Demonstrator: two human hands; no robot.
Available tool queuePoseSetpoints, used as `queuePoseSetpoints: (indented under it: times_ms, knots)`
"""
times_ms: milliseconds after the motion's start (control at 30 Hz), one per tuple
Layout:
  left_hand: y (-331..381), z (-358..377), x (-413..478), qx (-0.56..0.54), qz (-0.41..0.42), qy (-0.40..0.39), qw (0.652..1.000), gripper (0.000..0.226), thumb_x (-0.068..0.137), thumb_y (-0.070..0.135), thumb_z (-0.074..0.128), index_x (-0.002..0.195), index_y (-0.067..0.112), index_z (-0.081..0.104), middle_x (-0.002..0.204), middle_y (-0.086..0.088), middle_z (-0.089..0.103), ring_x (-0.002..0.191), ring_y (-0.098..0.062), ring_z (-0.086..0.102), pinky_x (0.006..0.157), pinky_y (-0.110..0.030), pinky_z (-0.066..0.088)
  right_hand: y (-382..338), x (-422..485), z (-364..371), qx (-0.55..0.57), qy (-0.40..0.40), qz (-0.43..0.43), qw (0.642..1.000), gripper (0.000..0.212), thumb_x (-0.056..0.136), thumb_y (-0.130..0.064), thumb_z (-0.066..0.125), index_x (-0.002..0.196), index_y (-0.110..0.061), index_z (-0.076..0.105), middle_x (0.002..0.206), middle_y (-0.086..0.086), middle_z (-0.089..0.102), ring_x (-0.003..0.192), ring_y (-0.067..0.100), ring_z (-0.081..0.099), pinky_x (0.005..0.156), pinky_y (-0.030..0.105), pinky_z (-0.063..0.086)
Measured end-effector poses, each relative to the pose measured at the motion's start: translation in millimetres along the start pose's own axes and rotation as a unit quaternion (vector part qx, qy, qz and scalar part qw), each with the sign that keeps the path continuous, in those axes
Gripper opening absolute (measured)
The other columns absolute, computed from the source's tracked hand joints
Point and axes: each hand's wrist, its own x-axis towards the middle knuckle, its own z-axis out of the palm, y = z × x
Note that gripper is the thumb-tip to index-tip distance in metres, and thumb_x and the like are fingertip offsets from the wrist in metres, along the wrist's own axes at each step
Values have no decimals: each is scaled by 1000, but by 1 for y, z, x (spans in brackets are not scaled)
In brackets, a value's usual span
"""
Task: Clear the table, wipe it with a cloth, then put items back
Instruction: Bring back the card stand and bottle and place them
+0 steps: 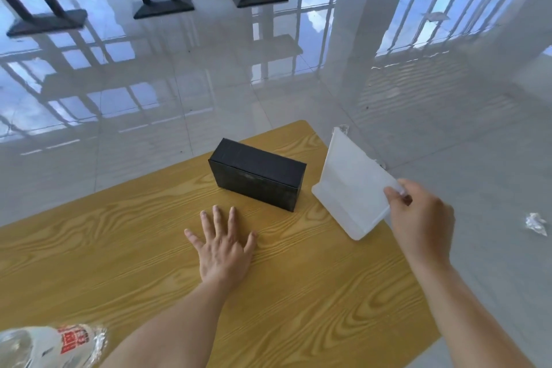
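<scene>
White plastic panel [349, 188] looks light, stiff and slick, held tilted at the right edge of the worktop [119, 248] beside the black box [257, 176], right hand [418, 218] pinching one corner with its fingers [394, 193], left hand [222, 245] flat, digits spread; a two-edge grip seems safer.

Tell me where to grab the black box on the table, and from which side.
Grip the black box across its narrow top from above, thumb on the near long face, fingers behind. It stands on edge, so that span looks slimmest. Use the left hand, flat on the table nearby; the right hand holds a white plastic piece.
</scene>
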Motion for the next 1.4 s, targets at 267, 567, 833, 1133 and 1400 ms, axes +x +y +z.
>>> queuePoseSetpoints:
  times_ms: [267,567,833,1133,1400]
  knots:
    - [-3,8,0,-12,1,27,1000,85,85,80,0,155,33,-11,164,-5,-16,148,-31,-23,112,-68,-9,-9,7,16,15,5,-34,999,36,87,-17,70,63,-10,44,50,1,51,47,32,43,49,29,30]
    - [-1,11,2,-27,1,50,998,84,86,80,6,157,34,1,166,-5,-4,150,-30,-16,114,-67,-8,-12,31,35,19,-13,-55,998,25,88,-20,69,70,-8,56,54,4,57,50,31,52,48,29,31]
    - [0,11,1,-30,0,55,998,85,86,81,6,157,34,2,166,-4,-3,150,-30,-15,115,-67,-7,-19,47,55,22,-30,-57,998,38,88,-21,68,64,-11,41,53,3,54,50,30,47,51,31,25]
    - [-2,15,3,-32,-1,63,997,85,85,81,7,156,35,6,166,-4,-1,150,-28,-14,115,-66,-7,-36,71,72,32,-46,-66,996,36,89,-20,66,65,-8,42,52,0,48,51,29,45,53,31,27]
    - [-2,15,4,-37,0,73,997,85,85,81,8,156,34,12,166,-4,4,151,-29,-10,115,-66,-6,-52,95,92,30,-57,-71,995,34,90,-19,65,66,-11,42,55,-1,49,57,30,48,57,32,30]
